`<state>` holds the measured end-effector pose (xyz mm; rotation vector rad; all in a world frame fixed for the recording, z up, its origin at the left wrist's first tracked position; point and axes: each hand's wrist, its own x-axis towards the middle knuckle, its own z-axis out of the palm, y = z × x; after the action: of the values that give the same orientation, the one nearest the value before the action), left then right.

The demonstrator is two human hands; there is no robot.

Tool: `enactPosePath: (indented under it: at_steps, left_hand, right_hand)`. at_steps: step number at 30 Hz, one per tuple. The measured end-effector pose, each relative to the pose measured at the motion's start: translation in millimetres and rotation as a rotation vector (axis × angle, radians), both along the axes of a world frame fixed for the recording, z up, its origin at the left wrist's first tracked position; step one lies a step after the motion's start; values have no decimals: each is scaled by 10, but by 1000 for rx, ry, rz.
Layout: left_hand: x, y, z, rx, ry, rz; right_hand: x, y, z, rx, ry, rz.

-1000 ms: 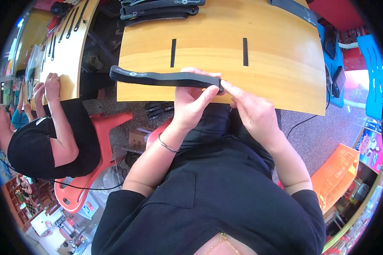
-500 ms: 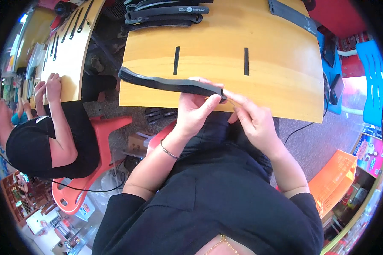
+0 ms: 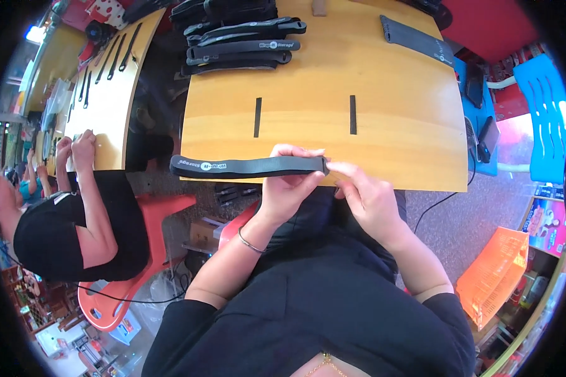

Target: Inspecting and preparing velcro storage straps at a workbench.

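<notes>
My left hand grips the black strap; right hand pinches its 3 o'clock end. Risk: the unsupported 9 o'clock length sags, twisting the strap.

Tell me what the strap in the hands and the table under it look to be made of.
Strap: seemingly woven fabric webbing, matt black; it is thin and bends slightly along its free length. Both the left hand and right hand pinch its right end. Table: wood or wood-look laminate, smooth with a light sheen and visible grain bands; which one cannot be told.
</notes>
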<state>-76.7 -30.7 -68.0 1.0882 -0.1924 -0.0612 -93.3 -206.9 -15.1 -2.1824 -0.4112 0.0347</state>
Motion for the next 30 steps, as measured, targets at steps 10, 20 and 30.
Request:
enactPosePath:
  at_steps: [10, 20, 30]
  left_hand:
    - [-1, -18, 60, -275, 185, 20]
    - [-8, -52, 30, -201, 149, 13]
    - [-6, -75, -71, -48, -11, 119]
  right_hand:
    - [64, 20, 89, 298, 276, 36]
    - [51, 27, 62, 287, 209, 17]
    - [61, 26, 62, 292, 212, -3]
